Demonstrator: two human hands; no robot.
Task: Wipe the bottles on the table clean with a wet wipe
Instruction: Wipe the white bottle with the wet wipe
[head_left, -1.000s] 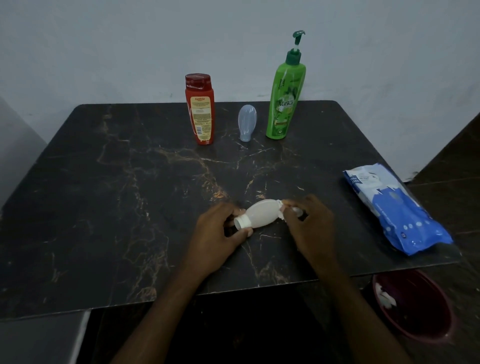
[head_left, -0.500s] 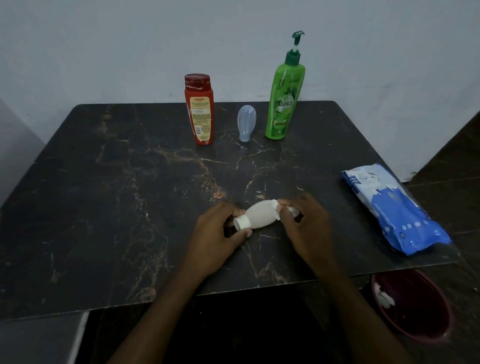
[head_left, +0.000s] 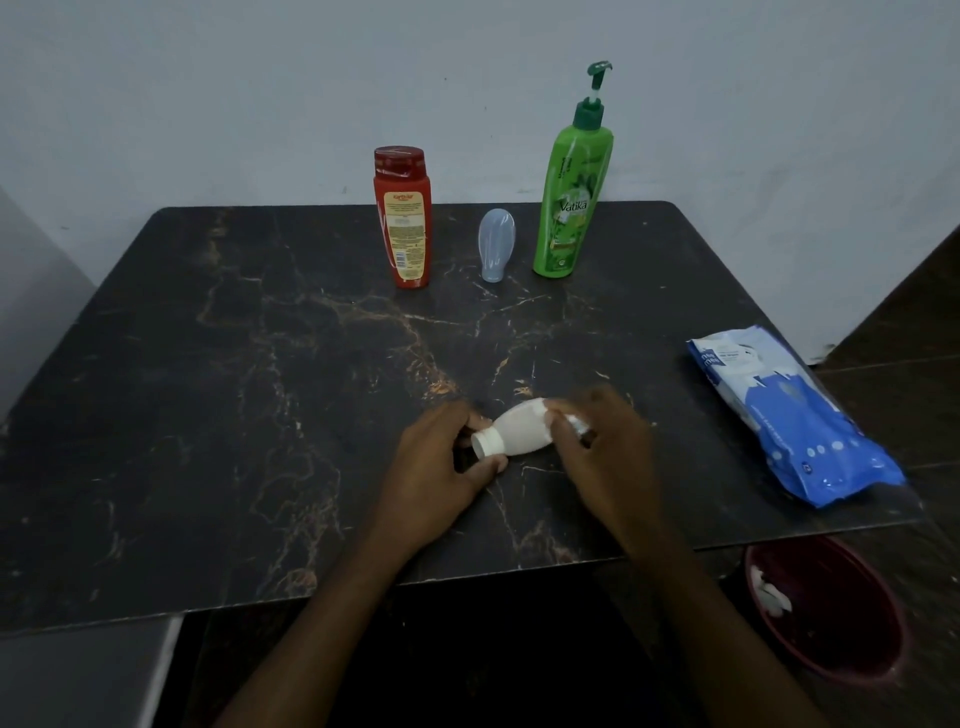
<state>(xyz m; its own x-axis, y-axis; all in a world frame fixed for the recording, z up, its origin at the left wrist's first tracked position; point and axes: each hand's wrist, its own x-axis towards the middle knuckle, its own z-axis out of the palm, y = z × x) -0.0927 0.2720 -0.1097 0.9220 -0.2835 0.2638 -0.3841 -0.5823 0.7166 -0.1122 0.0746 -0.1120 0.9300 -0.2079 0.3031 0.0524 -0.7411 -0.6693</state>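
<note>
The white bottle (head_left: 519, 431) lies on its side near the middle of the table's (head_left: 208, 415) front edge, between the two hands. I cannot tell whether it rests on the top or is held just off it. Its long axis runs roughly along that front edge, cap (head_left: 487, 444) to the left and a little nearer the person, base to the right and a little farther back.

The left hand (head_left: 441, 467) has its fingers and thumb curled round the cap and neck, pinning that end. The right hand (head_left: 608, 457) has its fingers bent over the wipe (head_left: 574, 423), pressing it on the base end. Only a scrap of white shows between them.

So the unwiped-looking belly lies leftward of the right fingers, toward the cap. I judge the next stroke should run along the axis that way, or the left hand should roll the bottle by its neck.

The red bottle (head_left: 402, 218), clear bottle (head_left: 496, 244) and green bottle (head_left: 569, 197) stand by the back edge, well apart from both hands. The pack (head_left: 789, 415) lies at the right edge, nearer the right hand.
</note>
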